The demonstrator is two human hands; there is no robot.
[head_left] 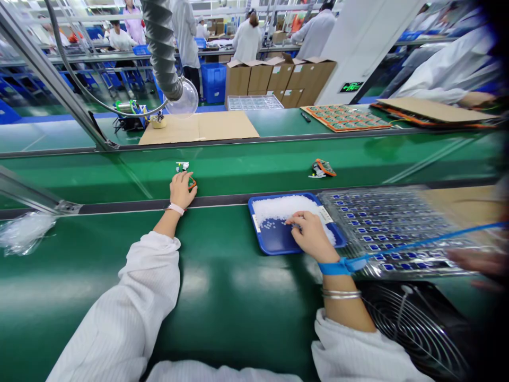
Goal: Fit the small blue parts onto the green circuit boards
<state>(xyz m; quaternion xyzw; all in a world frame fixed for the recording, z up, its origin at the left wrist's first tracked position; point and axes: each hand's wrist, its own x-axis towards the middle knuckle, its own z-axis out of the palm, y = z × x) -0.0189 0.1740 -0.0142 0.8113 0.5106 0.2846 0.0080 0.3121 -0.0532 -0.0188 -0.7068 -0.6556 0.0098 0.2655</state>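
My left hand (182,190) reaches over the green conveyor belt, its fingers curled down on a small circuit board (192,183) with an orange edge. Most of that board is hidden under the hand; a white connector part (182,166) shows just beyond the fingertips. At the blue tray (274,245), my right hand (310,233) has its thumb and fingers pinched together above the small white plastic pieces (278,206). Whatever sits between those fingertips is too small to make out. A blue strap with a cord circles my right wrist.
Another board with white connectors (323,168) lies farther right on the belt (246,170). Clear blister trays with blue parts (374,228) and a black fan (413,323) are at my right. A grey duct (161,48) hangs ahead. Another person's blurred hand (479,262) enters at right.
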